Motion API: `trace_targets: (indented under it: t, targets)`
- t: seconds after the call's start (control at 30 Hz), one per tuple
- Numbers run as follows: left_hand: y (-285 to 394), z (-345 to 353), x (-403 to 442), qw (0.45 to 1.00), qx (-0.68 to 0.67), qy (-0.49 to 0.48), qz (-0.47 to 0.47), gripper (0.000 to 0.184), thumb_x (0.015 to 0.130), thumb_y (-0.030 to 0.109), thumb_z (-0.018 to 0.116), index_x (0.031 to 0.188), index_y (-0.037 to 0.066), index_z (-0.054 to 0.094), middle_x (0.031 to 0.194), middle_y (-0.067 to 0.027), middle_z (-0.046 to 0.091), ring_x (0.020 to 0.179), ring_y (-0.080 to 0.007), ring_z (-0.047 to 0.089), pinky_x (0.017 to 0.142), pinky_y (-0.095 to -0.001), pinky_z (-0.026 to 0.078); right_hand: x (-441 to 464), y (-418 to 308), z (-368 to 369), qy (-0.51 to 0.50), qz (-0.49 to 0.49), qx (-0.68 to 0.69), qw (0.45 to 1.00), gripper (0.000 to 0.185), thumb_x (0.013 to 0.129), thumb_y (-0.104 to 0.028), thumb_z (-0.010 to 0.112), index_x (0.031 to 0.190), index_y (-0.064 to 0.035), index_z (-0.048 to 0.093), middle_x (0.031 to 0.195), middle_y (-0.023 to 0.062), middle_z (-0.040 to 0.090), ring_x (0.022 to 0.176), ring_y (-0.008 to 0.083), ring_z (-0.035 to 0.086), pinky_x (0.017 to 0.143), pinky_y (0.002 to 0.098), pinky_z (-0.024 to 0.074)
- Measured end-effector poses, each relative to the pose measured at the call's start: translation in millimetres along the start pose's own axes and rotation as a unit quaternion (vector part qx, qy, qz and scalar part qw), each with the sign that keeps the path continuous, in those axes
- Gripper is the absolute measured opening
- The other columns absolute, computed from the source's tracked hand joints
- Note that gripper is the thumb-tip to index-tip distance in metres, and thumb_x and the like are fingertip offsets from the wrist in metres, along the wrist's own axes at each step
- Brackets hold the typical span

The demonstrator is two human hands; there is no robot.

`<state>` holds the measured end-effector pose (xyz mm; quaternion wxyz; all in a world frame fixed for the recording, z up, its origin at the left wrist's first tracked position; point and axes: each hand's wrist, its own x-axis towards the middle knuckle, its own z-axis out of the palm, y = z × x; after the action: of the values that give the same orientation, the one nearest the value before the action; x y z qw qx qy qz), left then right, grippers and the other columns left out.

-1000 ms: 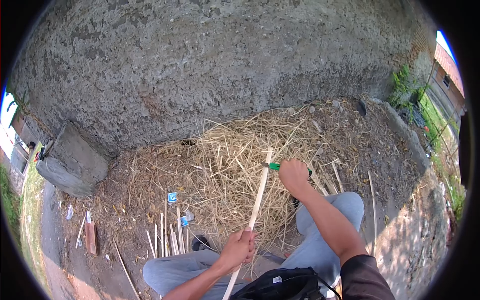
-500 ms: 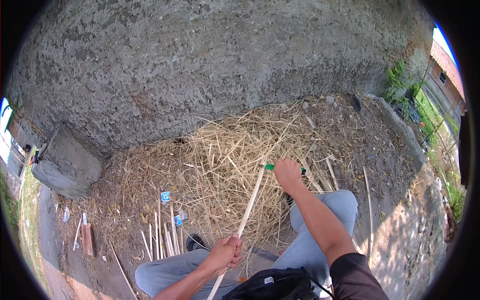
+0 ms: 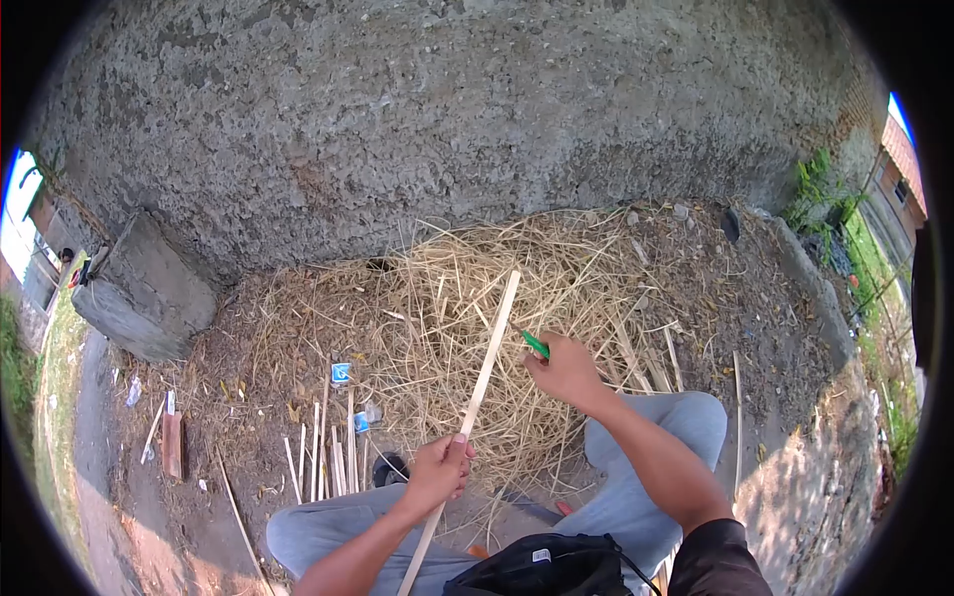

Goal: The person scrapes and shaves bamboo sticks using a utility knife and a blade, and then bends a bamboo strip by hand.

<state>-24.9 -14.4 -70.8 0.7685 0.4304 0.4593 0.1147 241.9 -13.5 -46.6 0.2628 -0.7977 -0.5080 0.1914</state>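
Note:
A long pale strip of split bamboo or wood point(image 3: 487, 375) slants upward in front of me. My left hand point(image 3: 435, 473) is closed around its lower part, and its bottom end runs down past my leg. To the right of the strip, my right hand point(image 3: 569, 373) is wrapped around the green handle of a knife point(image 3: 537, 345). Its short blade points left at the strip; whether they touch I cannot tell. Behind both lies a heap of thin straw-coloured shavings point(image 3: 447, 328) on the ground.
Several cut strips point(image 3: 318, 452) lie left of my knee, near small blue packets point(image 3: 341, 372). A reddish-brown block point(image 3: 173, 445) is farther left. A rough wall point(image 3: 447, 129) rises behind the heap, with a concrete block point(image 3: 149, 288) at left. A black bag point(image 3: 542, 571) rests on my lap.
My right hand with the knife has come back toward me from the strip's far tip. The strip's tip now reaches higher beyond the blade. The view has shifted slightly.

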Motion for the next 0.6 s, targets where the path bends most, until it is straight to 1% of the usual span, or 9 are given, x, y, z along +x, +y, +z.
trace_targets:
  t: [0.07,0.1,0.17,0.3,0.37,0.47,0.5,0.57,0.6]
  targets:
    - [-3,8,2,0.985,0.123,0.046,0.111,0.032,0.105,0.029,0.044,0.09,0.003,0.054,0.062,-0.0004,0.048,0.046,-0.0083,0.047,0.038,-0.0267,0.04,-20,-8,11,-0.05,-0.07,-0.001,0.996,0.024,0.083,-0.025,0.066,0.084,-0.001,0.064,0.069,0.021,0.066,0.069,0.0391,0.067,0.068,0.0487,0.0544]
    - [-5,8,5,0.985,0.121,0.049,0.111,0.032,0.105,0.029,0.044,0.09,0.003,0.054,0.062,-0.0004,0.048,0.046,-0.0083,0.047,0.038,-0.0267,0.04,-25,-10,16,-0.053,-0.072,-0.001,0.996,0.024,0.083,-0.025,0.066,0.084,-0.001,0.064,0.069,0.021,0.066,0.069,0.0391,0.067,0.068,0.0487,0.0544]
    - [-5,9,9,0.97,0.2,0.047,0.132,0.027,0.104,0.025,0.045,0.096,0.0,0.053,0.064,-0.0046,0.054,0.048,-0.0112,0.055,0.039,-0.0296,0.046,-34,-10,22,-0.004,-0.144,-0.118,0.983,0.018,0.081,-0.019,0.064,0.083,-0.0004,0.062,0.067,0.0217,0.065,0.066,0.0384,0.067,0.064,0.0501,0.054]
    - [6,20,3,0.962,0.245,0.048,0.107,0.023,0.103,0.02,0.044,0.102,-0.001,0.052,0.063,-0.0059,0.055,0.049,-0.0127,0.057,0.04,-0.0302,0.047,-36,-8,28,0.011,-0.149,-0.135,0.979,0.014,0.078,-0.012,0.062,0.084,0.0011,0.062,0.066,0.0218,0.064,0.063,0.0381,0.067,0.061,0.0502,0.0537]
    - [14,25,-3,0.967,0.233,0.032,0.099,0.021,0.103,0.02,0.044,0.107,0.0,0.049,0.068,-0.0051,0.057,0.052,-0.0122,0.059,0.038,-0.0268,0.046,-39,-5,29,0.001,-0.15,-0.156,0.976,0.015,0.077,-0.009,0.06,0.086,0.0024,0.061,0.068,0.0216,0.065,0.063,0.0382,0.068,0.06,0.0494,0.0537]
    - [13,26,-1,0.954,0.271,0.047,0.121,0.021,0.103,0.018,0.045,0.107,-0.001,0.051,0.072,-0.0074,0.062,0.054,-0.0172,0.062,0.045,-0.0321,0.05,-38,6,43,0.023,-0.151,-0.139,0.978,0.014,0.078,-0.014,0.061,0.084,-0.0005,0.06,0.065,0.0229,0.064,0.063,0.0405,0.067,0.059,0.0526,0.0524]
    - [8,24,2,0.954,0.271,0.047,0.12,0.021,0.103,0.018,0.045,0.107,-0.001,0.051,0.072,-0.0074,0.062,0.054,-0.0172,0.062,0.045,-0.0321,0.05,-38,9,46,0.022,-0.15,-0.139,0.978,0.014,0.078,-0.014,0.061,0.084,-0.0005,0.06,0.065,0.0229,0.064,0.063,0.0405,0.067,0.059,0.0526,0.0524]
    - [0,22,8,0.897,0.356,0.083,0.248,0.021,0.102,0.018,0.045,0.109,-0.001,0.053,0.073,-0.0105,0.063,0.056,-0.0224,0.063,0.054,-0.0392,0.05,-37,9,48,0.001,-0.154,-0.124,0.98,0.014,0.08,-0.013,0.06,0.085,-0.0002,0.059,0.065,0.0229,0.064,0.062,0.0404,0.066,0.059,0.0529,0.0524]
    - [-3,22,10,0.897,0.357,0.083,0.248,0.021,0.102,0.018,0.045,0.109,-0.001,0.053,0.073,-0.0105,0.063,0.056,-0.0224,0.063,0.054,-0.0392,0.05,-38,8,48,0.002,-0.153,-0.124,0.98,0.014,0.08,-0.013,0.06,0.085,-0.0002,0.059,0.065,0.0229,0.064,0.062,0.0404,0.066,0.059,0.0529,0.0524]
